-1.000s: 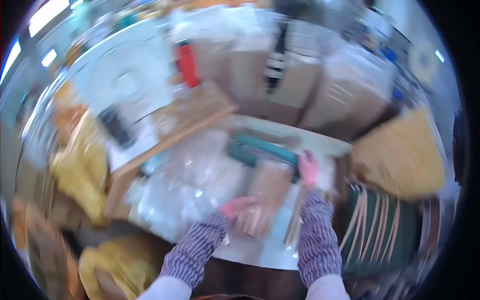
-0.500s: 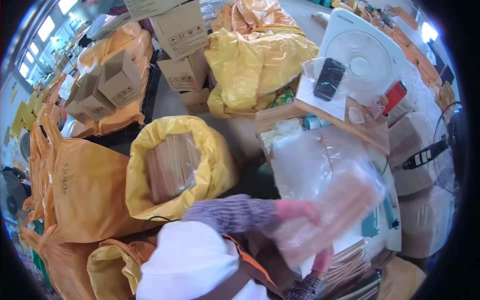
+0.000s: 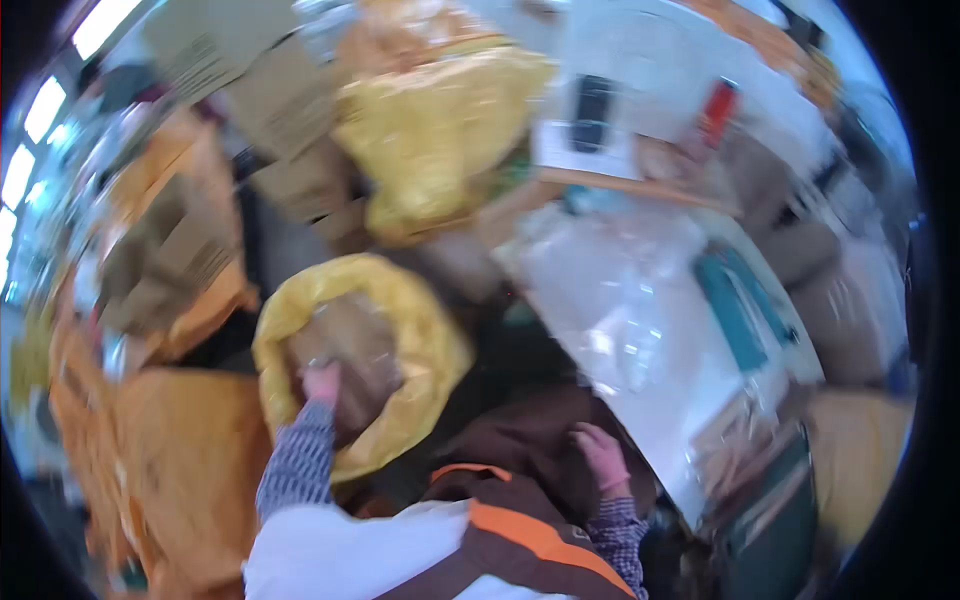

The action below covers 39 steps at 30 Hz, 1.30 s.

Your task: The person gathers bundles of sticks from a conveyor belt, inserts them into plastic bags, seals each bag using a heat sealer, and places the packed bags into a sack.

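In the yellow bag [image 3: 430,385], left of the frame's middle, sits a wrapped bundle [image 3: 352,335]. The left hand [image 3: 322,383] is nearer, at its lower left; I can't tell its grip. The right hand [image 3: 602,456] is loose, empty.

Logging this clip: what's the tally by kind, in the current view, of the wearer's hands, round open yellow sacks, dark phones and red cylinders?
Hands: 2, the left hand and the right hand
Round open yellow sack: 1
Dark phone: 1
Red cylinder: 1
Total: 5
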Tool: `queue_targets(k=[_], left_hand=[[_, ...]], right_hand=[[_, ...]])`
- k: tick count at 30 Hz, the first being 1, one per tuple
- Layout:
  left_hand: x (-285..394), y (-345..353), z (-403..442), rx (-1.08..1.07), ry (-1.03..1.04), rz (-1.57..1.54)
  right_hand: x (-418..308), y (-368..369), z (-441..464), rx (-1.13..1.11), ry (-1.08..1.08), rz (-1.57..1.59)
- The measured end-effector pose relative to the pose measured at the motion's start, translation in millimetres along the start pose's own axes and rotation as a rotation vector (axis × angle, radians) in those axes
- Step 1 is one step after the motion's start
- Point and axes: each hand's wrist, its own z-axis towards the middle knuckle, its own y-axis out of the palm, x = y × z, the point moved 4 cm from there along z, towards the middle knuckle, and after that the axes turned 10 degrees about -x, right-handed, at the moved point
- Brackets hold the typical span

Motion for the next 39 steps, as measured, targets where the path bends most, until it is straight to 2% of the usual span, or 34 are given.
queue_targets(k=[1,2,3,5,6,8,9,10,12,13,15,16,18,19,20,21,23,25,27,29,30,33,34,37,39], left_hand=[[7,11,4,-0.225,0.218,0.004],[7,38,20,-0.393,0.618,0.809],[-46,90,80,-0.067,0.831,0.988],[-6,57,71,-0.173,0.623,0.803],[13,48,71,-0.158,0.576,0.737],[53,20,62,-0.071,0.570,0.650],[76,6,49,-0.024,0.601,0.589],[97,-15,36,0.051,0.637,0.499],[152,-42,-12,0.126,0.863,0.212],[181,-45,-47,0.067,1.008,0.061],[236,-19,-141,-0.275,1.278,-0.123],[260,3,-200,-0.475,1.369,-0.120],[298,51,-348,-0.767,1.565,0.046],[300,113,-375,-0.861,1.637,0.154],[304,165,-413,-1.027,1.800,0.229],[307,196,-468,-1.169,1.673,0.155],[322,280,-541,-1.227,1.824,0.114],[352,345,-603,-1.115,1.852,0.148],[376,400,-645,-0.948,1.941,0.014],[377,424,-668,-0.979,1.884,-0.137],[373,430,-670,-0.988,1.843,-0.200],[351,414,-686,-1.211,1.794,0.060],[335,415,-685,-1.218,1.819,0.021],[288,385,-677,-1.212,1.759,-0.111],[259,351,-659,-1.345,1.638,-0.046]], right_hand=[[5,7,-1,0.060,-0.014,-0.154],[14,12,-5,0.042,-0.008,-0.160],[16,19,-7,0.083,0.017,-0.095],[24,21,-6,0.139,0.015,-0.067],[19,15,-4,0.172,-0.059,-0.136],[-1,-15,-6,0.391,-0.187,-0.280],[-24,-43,-15,0.472,-0.125,-0.283],[-9,-67,-12,0.676,-0.163,-0.431],[-27,-132,-36,0.958,0.005,-0.507],[-31,-165,-51,1.051,0.090,-0.542],[-21,-215,-71,1.196,0.341,-0.699],[-10,-235,-75,1.251,0.507,-0.814],[1,-259,-94,1.213,0.720,-0.798],[8,-270,-104,1.190,0.823,-0.788],[28,-283,-113,1.202,0.836,-0.686],[38,-293,-122,1.211,0.844,-0.587],[49,-300,-140,1.195,0.956,-0.323],[68,-311,-145,1.221,0.919,-0.215],[89,-319,-147,1.266,0.854,-0.100],[107,-327,-146,1.333,0.739,0.006],[106,-329,-145,1.382,0.773,-0.057],[119,-335,-126,1.309,0.688,0.062],[94,-326,-126,1.267,0.646,0.033],[60,-293,-97,1.131,0.754,-0.201],[53,-258,-94,1.114,0.522,-0.047]])
